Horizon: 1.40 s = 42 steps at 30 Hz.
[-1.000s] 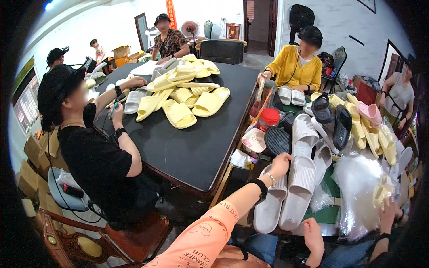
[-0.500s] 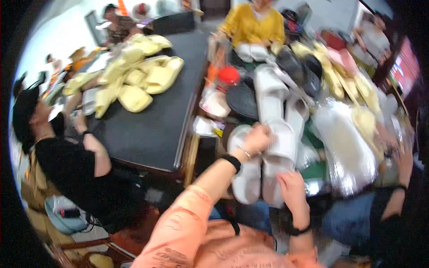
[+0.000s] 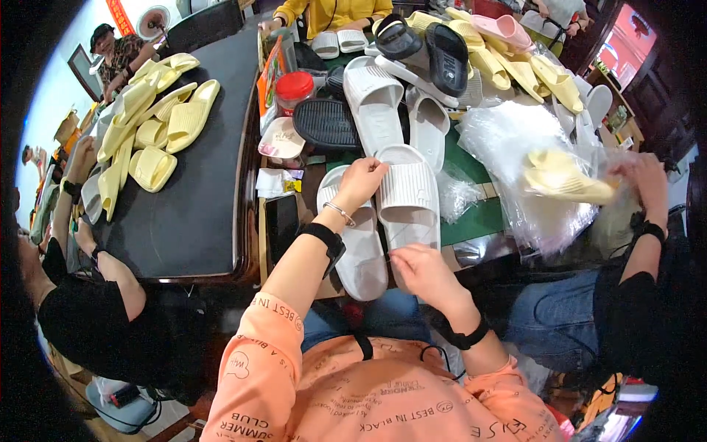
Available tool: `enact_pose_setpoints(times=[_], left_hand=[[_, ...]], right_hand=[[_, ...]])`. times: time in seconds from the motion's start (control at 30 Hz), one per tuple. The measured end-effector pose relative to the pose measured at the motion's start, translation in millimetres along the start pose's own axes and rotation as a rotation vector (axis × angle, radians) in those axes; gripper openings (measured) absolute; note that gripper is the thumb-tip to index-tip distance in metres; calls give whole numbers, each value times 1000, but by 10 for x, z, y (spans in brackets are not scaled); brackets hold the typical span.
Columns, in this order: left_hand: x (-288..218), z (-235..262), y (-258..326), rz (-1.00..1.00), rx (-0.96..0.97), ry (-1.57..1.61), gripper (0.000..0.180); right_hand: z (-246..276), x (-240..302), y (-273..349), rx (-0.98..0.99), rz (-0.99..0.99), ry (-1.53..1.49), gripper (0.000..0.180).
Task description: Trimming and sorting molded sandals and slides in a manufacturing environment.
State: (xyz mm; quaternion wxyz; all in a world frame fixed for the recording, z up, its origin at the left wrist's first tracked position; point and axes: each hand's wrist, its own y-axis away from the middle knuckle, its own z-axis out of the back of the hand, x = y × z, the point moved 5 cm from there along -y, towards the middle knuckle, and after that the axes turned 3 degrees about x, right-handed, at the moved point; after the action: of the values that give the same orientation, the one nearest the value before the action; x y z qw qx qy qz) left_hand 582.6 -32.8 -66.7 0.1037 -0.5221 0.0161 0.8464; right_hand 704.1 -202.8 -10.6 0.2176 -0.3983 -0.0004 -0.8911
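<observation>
A white slipper (image 3: pixel 410 210) with a ribbed strap points away from me, toe at the far end. My left hand (image 3: pixel 359 184) is closed on its left edge beside the strap. At its heel, my right hand (image 3: pixel 427 274) has thumb and forefinger pinched together; what is between them, if anything, is too small to make out. A second white slipper (image 3: pixel 359 247) lies just left, partly under my left wrist. Beyond them are another white slipper (image 3: pixel 373 103), one more white slipper (image 3: pixel 428 132) and a black slipper (image 3: pixel 328 123) lying sole up.
Left stands a dark table (image 3: pixel 195 225) with a pile of yellow slippers (image 3: pixel 155 121). A red-lidded jar (image 3: pixel 294 90) and a phone (image 3: pixel 283 221) lie near my left arm. To the right, a co-worker's hand (image 3: pixel 648 180) handles a bagged yellow slipper (image 3: pixel 565 179) over clear plastic bags (image 3: pixel 508 140).
The whole view has shifted, so the table and slippers sit further left and higher. My right fingertips have moved left across the slipper's heel. My left hand stays at the strap.
</observation>
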Motion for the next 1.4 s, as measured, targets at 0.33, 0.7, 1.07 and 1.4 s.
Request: enact_pose_setpoints(times=[0.33,0.7,1.07,1.4], left_hand=[[1022,175,-199,-32,-160,-583,36],[9,4,-31,256,59,53,38],[46,101,182,87,-346,845,23],[297,124,79,132,-346,1304,44]], right_hand=[[-196,217,-373,-90,184,133,9],[-16,-39,-452,161,-45,427,15],[-8,-421,-1529,-165,-57,-9,14],[-441,-897,-1448,-154,-42,-256,19]])
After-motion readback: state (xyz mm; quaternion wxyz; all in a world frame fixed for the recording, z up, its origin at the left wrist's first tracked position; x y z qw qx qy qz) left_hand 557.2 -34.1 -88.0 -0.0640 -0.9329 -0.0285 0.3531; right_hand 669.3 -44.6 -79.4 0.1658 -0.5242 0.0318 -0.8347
